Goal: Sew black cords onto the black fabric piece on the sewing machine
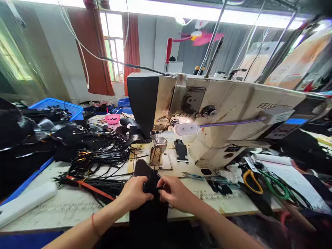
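Note:
A black piece of material, maybe leather or fabric, is held at the table's front edge, its lower part hanging toward me. My left hand grips its left side, thumb pressed on top. My right hand pinches at its right side, where a thin black strip or cord seems to run between the fingers. Just beyond the hands stands the post of a sewing machine, under the needle area. The material is apart from the needle. What lies under my fingers is partly hidden.
Bundles of black cords cover the left of the table. Behind them are a pink bowl and a blue basket. Snips, yellow-handled scissors and papers lie to the right. A white roll is front left.

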Action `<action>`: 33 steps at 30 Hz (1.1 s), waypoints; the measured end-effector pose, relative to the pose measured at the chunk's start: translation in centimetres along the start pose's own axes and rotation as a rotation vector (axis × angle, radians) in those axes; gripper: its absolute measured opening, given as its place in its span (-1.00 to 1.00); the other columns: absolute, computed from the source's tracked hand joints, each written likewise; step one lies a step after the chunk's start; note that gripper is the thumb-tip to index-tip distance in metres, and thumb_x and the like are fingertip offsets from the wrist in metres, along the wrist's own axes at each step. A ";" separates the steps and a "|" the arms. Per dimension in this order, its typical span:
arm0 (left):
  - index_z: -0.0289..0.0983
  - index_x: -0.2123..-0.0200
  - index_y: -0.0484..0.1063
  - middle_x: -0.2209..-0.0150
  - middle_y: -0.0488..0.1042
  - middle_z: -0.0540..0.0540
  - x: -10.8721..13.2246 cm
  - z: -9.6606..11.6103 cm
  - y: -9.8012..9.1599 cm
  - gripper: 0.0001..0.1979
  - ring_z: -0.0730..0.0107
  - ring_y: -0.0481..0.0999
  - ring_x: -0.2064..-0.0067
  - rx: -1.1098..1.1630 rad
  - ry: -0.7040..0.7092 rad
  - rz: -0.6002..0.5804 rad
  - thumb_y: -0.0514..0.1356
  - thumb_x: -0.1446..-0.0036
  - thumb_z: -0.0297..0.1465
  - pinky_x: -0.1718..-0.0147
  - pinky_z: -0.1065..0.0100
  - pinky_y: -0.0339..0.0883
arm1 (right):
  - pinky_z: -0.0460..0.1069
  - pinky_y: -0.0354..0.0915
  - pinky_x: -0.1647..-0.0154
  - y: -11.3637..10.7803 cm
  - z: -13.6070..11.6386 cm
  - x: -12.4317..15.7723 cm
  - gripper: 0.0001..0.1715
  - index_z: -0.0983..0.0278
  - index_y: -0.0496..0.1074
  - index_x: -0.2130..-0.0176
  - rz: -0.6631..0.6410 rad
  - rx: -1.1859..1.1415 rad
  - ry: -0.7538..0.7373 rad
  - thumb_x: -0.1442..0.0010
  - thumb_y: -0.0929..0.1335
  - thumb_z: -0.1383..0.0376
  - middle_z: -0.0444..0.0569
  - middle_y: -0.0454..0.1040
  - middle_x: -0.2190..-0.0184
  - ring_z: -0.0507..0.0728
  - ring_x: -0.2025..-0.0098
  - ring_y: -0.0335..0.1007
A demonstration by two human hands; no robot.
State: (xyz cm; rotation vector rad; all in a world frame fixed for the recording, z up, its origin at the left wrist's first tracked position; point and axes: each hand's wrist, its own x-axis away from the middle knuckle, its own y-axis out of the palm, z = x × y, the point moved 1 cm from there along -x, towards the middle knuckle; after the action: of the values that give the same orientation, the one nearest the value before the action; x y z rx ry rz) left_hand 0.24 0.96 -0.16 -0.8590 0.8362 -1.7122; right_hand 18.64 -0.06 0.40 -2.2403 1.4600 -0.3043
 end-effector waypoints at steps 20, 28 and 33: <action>-0.26 0.41 0.45 0.43 0.49 -0.06 -0.9 -3.1 1.7 -0.85 0.22 0.45 0.32 0.069 0.024 0.010 0.19 0.16 -0.47 0.38 0.35 0.09 | -0.04 0.26 0.26 3.3 1.6 -2.9 -0.69 0.28 0.59 0.33 -0.056 0.298 -0.026 -0.03 0.32 0.56 -0.03 0.53 0.37 0.11 0.30 0.44; -0.25 0.51 0.33 0.53 0.32 0.08 -0.8 -3.4 1.5 -0.94 0.40 0.29 0.41 0.275 0.061 -0.016 0.14 0.16 -0.41 0.44 0.41 0.03 | -0.08 0.27 0.32 3.7 1.9 -3.0 -0.79 0.27 0.53 0.28 0.050 0.288 -0.036 -0.09 0.37 0.50 -0.10 0.55 0.38 0.06 0.35 0.44; -0.25 0.53 0.28 0.52 0.29 0.07 -0.9 -3.7 2.2 -0.93 0.39 0.28 0.39 0.353 0.027 0.048 0.12 0.11 -0.37 0.39 0.39 0.08 | 0.05 0.26 0.09 4.1 1.6 -1.7 -0.83 0.28 0.42 0.27 0.226 0.345 -0.065 -0.07 0.41 0.44 0.00 0.46 0.27 0.19 0.14 0.34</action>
State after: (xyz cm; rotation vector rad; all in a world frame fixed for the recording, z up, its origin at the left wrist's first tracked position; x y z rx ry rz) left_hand -1.69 1.79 -4.04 -0.5725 0.5433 -1.7635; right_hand 15.24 0.48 -2.88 -1.7813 1.4820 -0.3752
